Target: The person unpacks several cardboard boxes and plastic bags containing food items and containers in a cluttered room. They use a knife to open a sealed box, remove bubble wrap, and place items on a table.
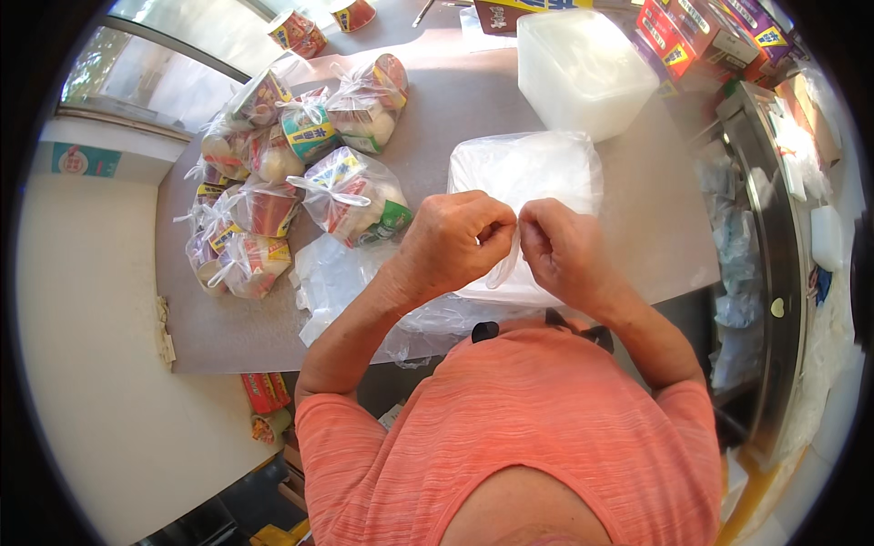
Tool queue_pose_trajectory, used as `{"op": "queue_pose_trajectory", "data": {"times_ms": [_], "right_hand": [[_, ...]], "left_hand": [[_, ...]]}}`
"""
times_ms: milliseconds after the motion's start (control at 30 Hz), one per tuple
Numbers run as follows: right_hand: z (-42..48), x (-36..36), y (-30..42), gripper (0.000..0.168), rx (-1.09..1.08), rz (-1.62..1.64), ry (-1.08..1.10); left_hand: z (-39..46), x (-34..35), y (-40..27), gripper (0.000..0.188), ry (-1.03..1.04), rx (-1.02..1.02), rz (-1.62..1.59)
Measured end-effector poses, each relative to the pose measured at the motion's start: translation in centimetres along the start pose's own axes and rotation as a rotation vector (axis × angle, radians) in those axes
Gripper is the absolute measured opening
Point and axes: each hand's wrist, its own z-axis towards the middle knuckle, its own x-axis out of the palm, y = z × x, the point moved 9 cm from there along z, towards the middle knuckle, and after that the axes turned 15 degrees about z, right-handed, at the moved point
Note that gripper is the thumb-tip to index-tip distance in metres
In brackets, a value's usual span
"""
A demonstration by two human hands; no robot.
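My left hand (459, 239) and my right hand (561, 249) meet fingertip to fingertip, pinching part of a thin clear plastic bag (506, 267) that hangs between them. Beneath them is a translucent plastic tub (505, 292) lined or covered with clear film (526, 164); its contents cannot be made out. Left of my left hand sits a knotted clear bag (355, 198) holding an instant noodle cup and a green packet. Flat clear plastic bags (328, 273) lie under my left forearm.
Several more knotted bags of noodle cups (256, 198) crowd the table's left side. A large translucent tub (584, 75) stands behind the lined one. Two loose noodle cups (352, 13) are by the window. Cartons (696, 37) stand at the back right, beside a dark-framed rack (771, 259) with plastic bags.
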Motion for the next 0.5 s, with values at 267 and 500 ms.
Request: {"op": "queue_pose_trajectory", "data": {"times_ms": [267,500], "right_hand": [[0.0,0.0,-1.0,0.012,0.103,0.113,-0.011],[-2.0,1.0,-4.0,0.004,0.629,0.672,-0.087]], "left_hand": [[0.0,0.1,0.3,0.007,-0.023,-0.029,-0.087],[-1.3,0.5,1.0,0.011,-0.090,-0.030,-0.180]]}}
